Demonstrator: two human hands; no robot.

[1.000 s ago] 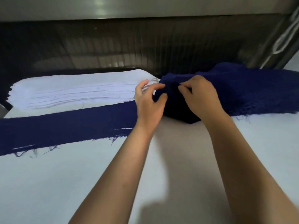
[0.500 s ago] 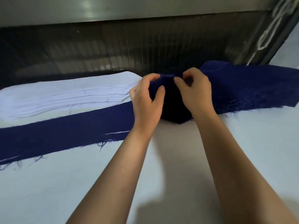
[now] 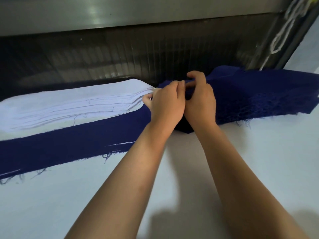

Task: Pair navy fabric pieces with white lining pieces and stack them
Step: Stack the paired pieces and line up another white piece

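Observation:
A thick stack of navy fabric pieces (image 3: 255, 97) with frayed edges lies at the right on the white table (image 3: 51, 204). My right hand (image 3: 200, 100) and my left hand (image 3: 165, 102) sit side by side at its left end, fingers curled and pinching the top navy layers. A stack of white lining pieces (image 3: 65, 106) lies at the left, its near end touching my left hand. In front of it runs a long navy strip (image 3: 69, 147), laid flat across the table toward the left edge.
A dark ribbed panel (image 3: 138, 54) under a metal ledge (image 3: 120, 12) rises just behind both stacks. A white cord (image 3: 283, 31) hangs at the top right. The white table surface stretches toward me under my forearms.
Both hands have moved closer together and now touch. My left hand has turned over onto the navy stack's end, its fingers closing on the cloth beside the right hand's.

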